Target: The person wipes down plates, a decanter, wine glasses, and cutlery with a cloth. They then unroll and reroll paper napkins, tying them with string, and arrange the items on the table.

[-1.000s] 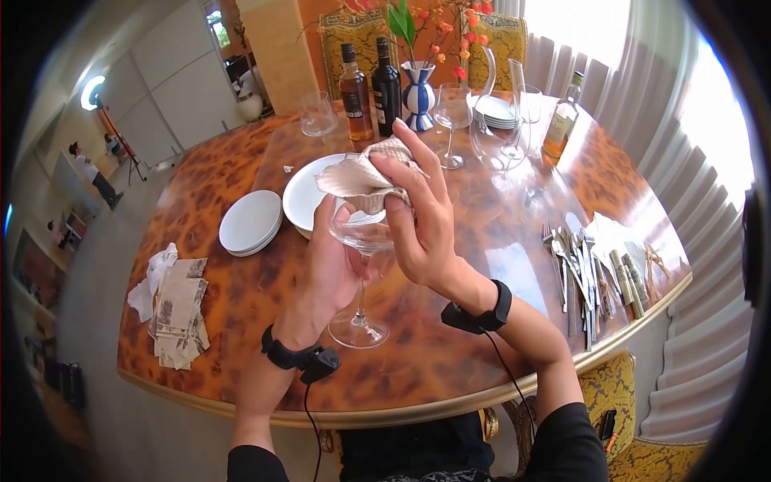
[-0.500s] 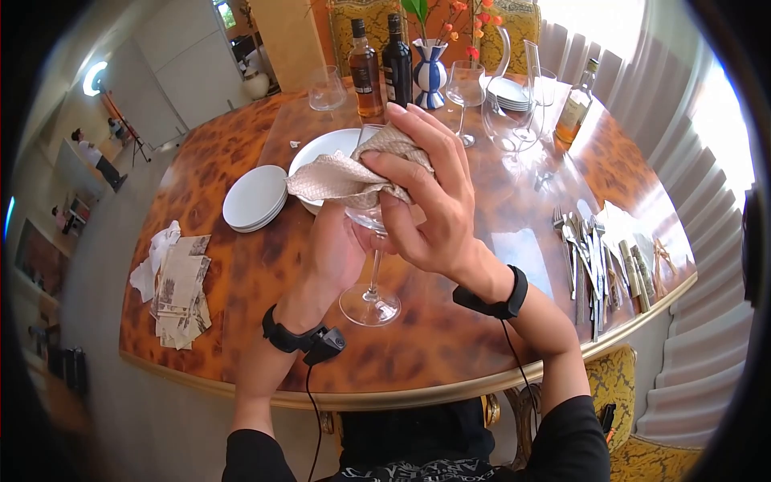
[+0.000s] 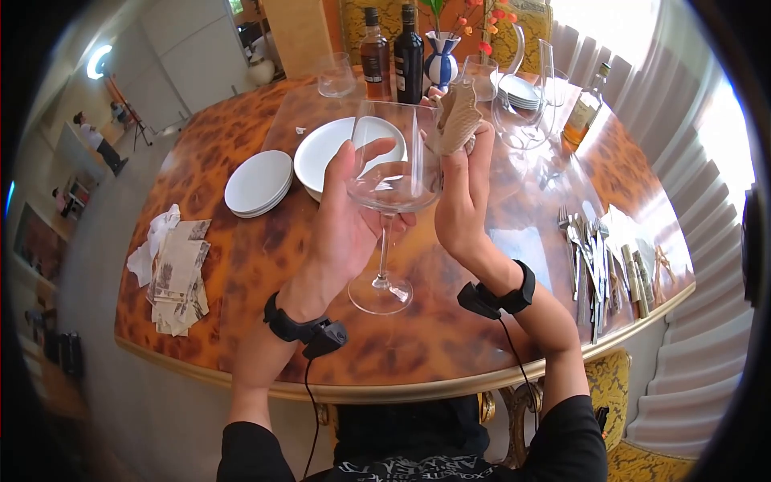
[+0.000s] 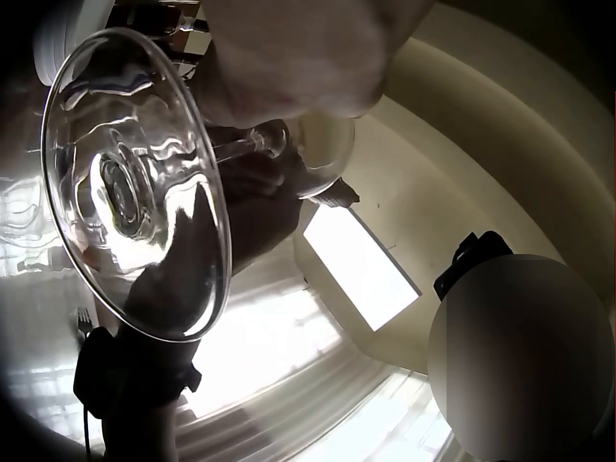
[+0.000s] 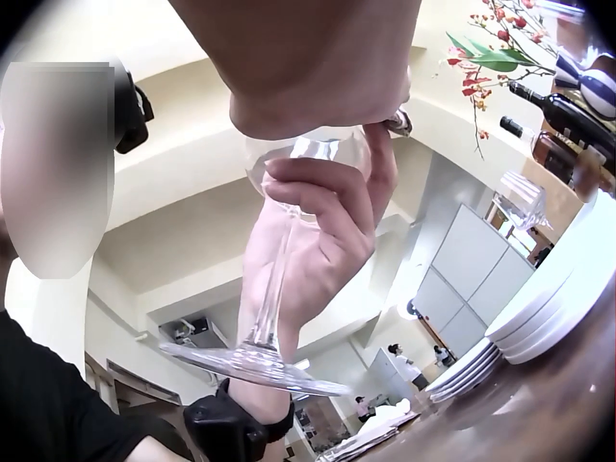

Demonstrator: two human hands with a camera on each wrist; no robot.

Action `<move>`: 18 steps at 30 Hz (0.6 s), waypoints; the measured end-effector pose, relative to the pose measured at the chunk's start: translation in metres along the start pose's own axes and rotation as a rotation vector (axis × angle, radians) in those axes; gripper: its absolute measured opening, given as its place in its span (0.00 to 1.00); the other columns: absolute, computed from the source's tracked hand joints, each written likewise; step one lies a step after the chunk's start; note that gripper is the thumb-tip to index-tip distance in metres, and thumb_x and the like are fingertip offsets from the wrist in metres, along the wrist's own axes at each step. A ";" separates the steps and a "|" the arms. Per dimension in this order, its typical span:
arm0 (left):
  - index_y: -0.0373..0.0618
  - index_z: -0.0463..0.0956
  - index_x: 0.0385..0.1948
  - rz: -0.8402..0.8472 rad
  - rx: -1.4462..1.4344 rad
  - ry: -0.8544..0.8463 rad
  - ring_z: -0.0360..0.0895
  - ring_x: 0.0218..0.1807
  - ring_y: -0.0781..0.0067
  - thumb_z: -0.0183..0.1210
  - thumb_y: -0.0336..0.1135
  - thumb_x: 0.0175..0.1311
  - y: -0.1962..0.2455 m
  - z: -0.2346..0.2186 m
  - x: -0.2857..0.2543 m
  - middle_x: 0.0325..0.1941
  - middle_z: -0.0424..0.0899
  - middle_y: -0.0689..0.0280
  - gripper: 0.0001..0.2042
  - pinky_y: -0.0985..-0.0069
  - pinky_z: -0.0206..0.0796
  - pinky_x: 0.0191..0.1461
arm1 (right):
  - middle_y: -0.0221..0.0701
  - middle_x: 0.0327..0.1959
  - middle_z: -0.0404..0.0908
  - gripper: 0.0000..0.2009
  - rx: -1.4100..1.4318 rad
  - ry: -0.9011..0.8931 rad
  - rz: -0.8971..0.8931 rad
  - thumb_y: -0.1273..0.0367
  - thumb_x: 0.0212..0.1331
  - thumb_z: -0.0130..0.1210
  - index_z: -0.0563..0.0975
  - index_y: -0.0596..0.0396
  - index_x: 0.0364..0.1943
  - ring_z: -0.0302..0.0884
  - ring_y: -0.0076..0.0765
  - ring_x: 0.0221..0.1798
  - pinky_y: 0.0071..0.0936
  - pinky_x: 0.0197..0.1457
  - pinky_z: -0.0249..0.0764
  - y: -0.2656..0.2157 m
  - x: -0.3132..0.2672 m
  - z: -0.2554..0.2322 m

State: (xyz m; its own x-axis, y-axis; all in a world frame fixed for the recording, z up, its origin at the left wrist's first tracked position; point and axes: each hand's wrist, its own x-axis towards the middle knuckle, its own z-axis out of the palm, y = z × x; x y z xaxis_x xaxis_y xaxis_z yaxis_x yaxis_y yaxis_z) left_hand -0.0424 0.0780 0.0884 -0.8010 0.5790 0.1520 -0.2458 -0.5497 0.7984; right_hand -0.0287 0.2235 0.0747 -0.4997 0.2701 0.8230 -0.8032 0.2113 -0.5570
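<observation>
A clear stemmed glass (image 3: pixel 393 173) stands upright in the head view, its foot low over the table. My left hand (image 3: pixel 345 225) cradles the bowl from below and the left, fingers curled round its base and stem top. At the bowl's right side my right hand (image 3: pixel 466 189) pinches a crumpled beige cloth (image 3: pixel 459 116) by the rim. The left wrist view shows the glass foot (image 4: pixel 130 188) close up; in the right wrist view the left hand's fingers wrap under the bowl, above the stem (image 5: pixel 279 279).
White plates (image 3: pixel 259 183) and a larger plate (image 3: pixel 309 165) lie behind the left forearm. Bottles (image 3: pixel 408 60), a striped vase (image 3: pixel 441 63) and a decanter (image 3: pixel 526 112) stand at the back. Cutlery (image 3: pixel 593 265) lies right, papers (image 3: pixel 181 277) left.
The right hand with the cloth has moved from over the bowl's opening to its right side, uncovering the bowl. The left hand still holds the glass.
</observation>
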 end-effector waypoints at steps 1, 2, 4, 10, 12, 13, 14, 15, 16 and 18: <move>0.45 0.63 0.60 0.001 -0.013 0.028 0.81 0.29 0.64 0.43 0.64 0.70 0.000 0.001 0.003 0.45 0.82 0.52 0.31 0.72 0.74 0.33 | 0.38 0.61 0.68 0.16 0.008 0.013 0.092 0.69 0.73 0.36 0.60 0.58 0.61 0.66 0.28 0.60 0.29 0.63 0.63 -0.009 0.000 0.000; 0.45 0.63 0.60 0.003 -0.026 0.055 0.82 0.30 0.64 0.43 0.64 0.70 0.000 0.001 0.005 0.45 0.82 0.52 0.31 0.72 0.74 0.34 | 0.38 0.60 0.69 0.16 0.015 0.026 0.184 0.71 0.73 0.36 0.59 0.58 0.62 0.66 0.28 0.59 0.29 0.63 0.63 -0.014 0.001 0.000; 0.46 0.64 0.58 -0.002 0.020 0.073 0.82 0.33 0.64 0.42 0.64 0.70 -0.001 0.000 0.005 0.48 0.82 0.51 0.31 0.72 0.74 0.36 | 0.37 0.59 0.70 0.17 -0.007 0.046 0.074 0.75 0.72 0.40 0.59 0.57 0.62 0.68 0.27 0.59 0.27 0.61 0.65 -0.008 0.009 -0.002; 0.45 0.67 0.52 -0.143 0.187 -0.011 0.79 0.27 0.71 0.44 0.63 0.69 -0.002 -0.019 0.008 0.48 0.82 0.47 0.28 0.75 0.72 0.27 | 0.36 0.51 0.73 0.10 -0.454 0.170 -0.257 0.77 0.63 0.56 0.80 0.59 0.47 0.74 0.30 0.48 0.23 0.48 0.72 -0.023 0.046 -0.036; 0.45 0.69 0.50 -0.169 0.297 0.007 0.75 0.22 0.74 0.47 0.60 0.68 -0.001 -0.018 0.007 0.47 0.82 0.48 0.26 0.78 0.69 0.25 | 0.35 0.46 0.76 0.10 -0.493 0.103 -0.284 0.75 0.61 0.58 0.81 0.59 0.46 0.75 0.29 0.42 0.24 0.44 0.71 -0.026 0.047 -0.041; 0.45 0.69 0.50 -0.165 0.290 0.009 0.75 0.22 0.74 0.47 0.60 0.68 0.001 -0.016 0.007 0.47 0.82 0.48 0.26 0.78 0.69 0.25 | 0.35 0.42 0.77 0.10 -0.375 -0.077 -0.073 0.74 0.61 0.57 0.80 0.60 0.46 0.74 0.28 0.39 0.23 0.42 0.71 -0.032 0.043 -0.040; 0.44 0.69 0.50 -0.153 0.301 0.045 0.74 0.20 0.77 0.46 0.62 0.66 0.005 -0.014 0.006 0.44 0.84 0.51 0.28 0.81 0.63 0.21 | 0.34 0.37 0.78 0.10 -0.252 -0.254 0.137 0.74 0.61 0.56 0.80 0.60 0.46 0.74 0.26 0.35 0.22 0.40 0.70 -0.035 0.040 -0.038; 0.42 0.68 0.50 -0.142 0.315 0.081 0.74 0.19 0.81 0.45 0.64 0.64 0.008 -0.014 0.007 0.41 0.85 0.54 0.30 0.84 0.57 0.17 | 0.34 0.32 0.79 0.11 -0.169 -0.301 0.136 0.72 0.61 0.54 0.77 0.62 0.45 0.74 0.26 0.31 0.23 0.38 0.70 -0.030 0.035 -0.033; 0.42 0.68 0.50 -0.140 0.317 0.085 0.74 0.19 0.81 0.45 0.64 0.64 0.009 -0.016 0.008 0.41 0.85 0.54 0.30 0.84 0.57 0.17 | 0.38 0.34 0.79 0.10 -0.162 -0.353 0.158 0.74 0.61 0.52 0.75 0.63 0.45 0.76 0.29 0.30 0.24 0.35 0.70 -0.029 0.032 -0.029; 0.42 0.69 0.49 -0.034 0.460 0.178 0.74 0.20 0.83 0.44 0.64 0.61 0.011 -0.025 0.013 0.41 0.85 0.54 0.32 0.85 0.55 0.17 | 0.43 0.37 0.79 0.11 -0.187 -0.506 0.204 0.72 0.63 0.50 0.74 0.63 0.45 0.79 0.41 0.38 0.32 0.45 0.73 -0.039 0.033 -0.029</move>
State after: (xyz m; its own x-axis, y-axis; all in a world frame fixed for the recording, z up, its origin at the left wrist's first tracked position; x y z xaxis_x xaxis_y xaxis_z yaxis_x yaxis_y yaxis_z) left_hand -0.0695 0.0641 0.0847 -0.8876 0.4578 0.0518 -0.0388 -0.1862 0.9818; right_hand -0.0049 0.2512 0.1202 -0.7681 -0.1510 0.6222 -0.6266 0.3769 -0.6821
